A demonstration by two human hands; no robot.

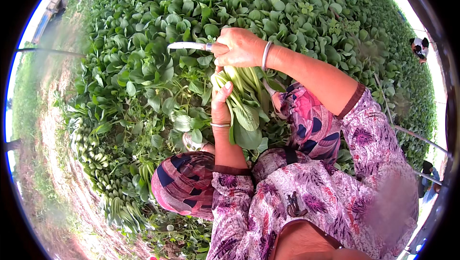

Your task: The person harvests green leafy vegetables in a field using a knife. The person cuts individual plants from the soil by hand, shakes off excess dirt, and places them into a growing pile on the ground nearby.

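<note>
My left hand is closed around a bunch of leafy greens with pale stalks, which looks like bok choy. The stalk ends point up in the view and the leaves hang towards my lap. Just above the bunch, my right hand grips the wooden handle of a knife; its curved metal blade points left, away from the bunch. The fingers of my right hand are at the stalk ends, and whether they touch them is hard to tell.
Dense leafy greens grow in front of me and to the right. Cut bunches lie in a row at lower left, beside a dirt path. A vehicle stands at upper left. Other people are at the far right.
</note>
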